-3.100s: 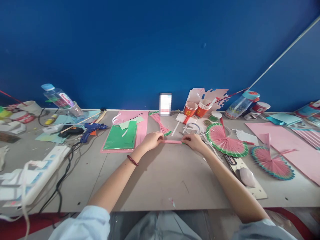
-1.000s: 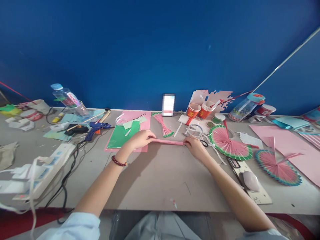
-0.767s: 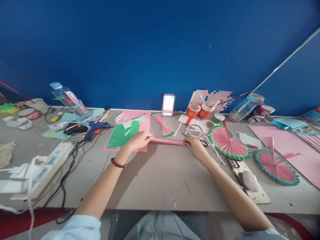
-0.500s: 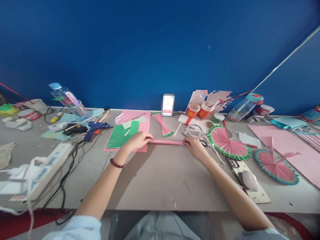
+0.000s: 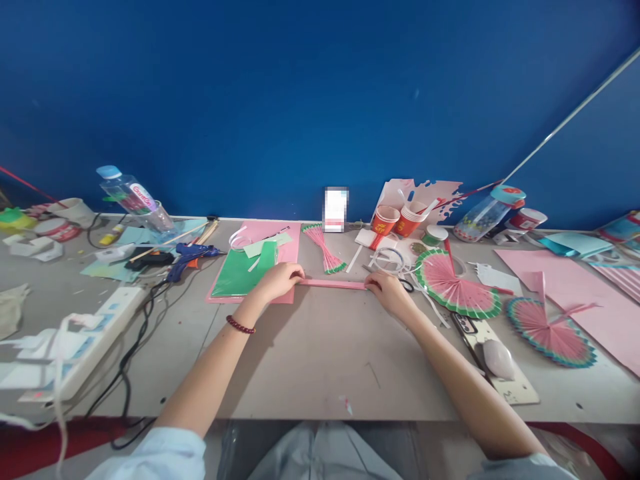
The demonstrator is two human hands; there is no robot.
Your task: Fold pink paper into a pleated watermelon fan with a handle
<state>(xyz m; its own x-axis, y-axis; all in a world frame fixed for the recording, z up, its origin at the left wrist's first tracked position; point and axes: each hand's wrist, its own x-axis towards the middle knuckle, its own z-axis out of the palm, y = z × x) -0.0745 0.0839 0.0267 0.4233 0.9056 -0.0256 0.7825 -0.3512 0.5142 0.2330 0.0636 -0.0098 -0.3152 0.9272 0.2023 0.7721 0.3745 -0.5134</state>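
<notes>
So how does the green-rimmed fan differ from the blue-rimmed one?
The green-rimmed fan has a green edge and lies close to the right hand; the blue-rimmed fan has a teal edge and lies farther right, near the pink sheet. Both are pink, pleated and spread open.

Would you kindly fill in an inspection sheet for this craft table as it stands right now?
Surface: grey table, small scraps near the front edge.
Job's things: pink paper strip, stretched between both hands.
Clutter: green sheet, glue gun, paper cups, watermelon fan, phone, bottle.
Grips: left hand has a closed grip on the strip's left end, right hand on its right end.
Cables: black cable runs beside the power strip toward the front-left edge.
Surroundings: blue wall behind; no other person seen.
</notes>
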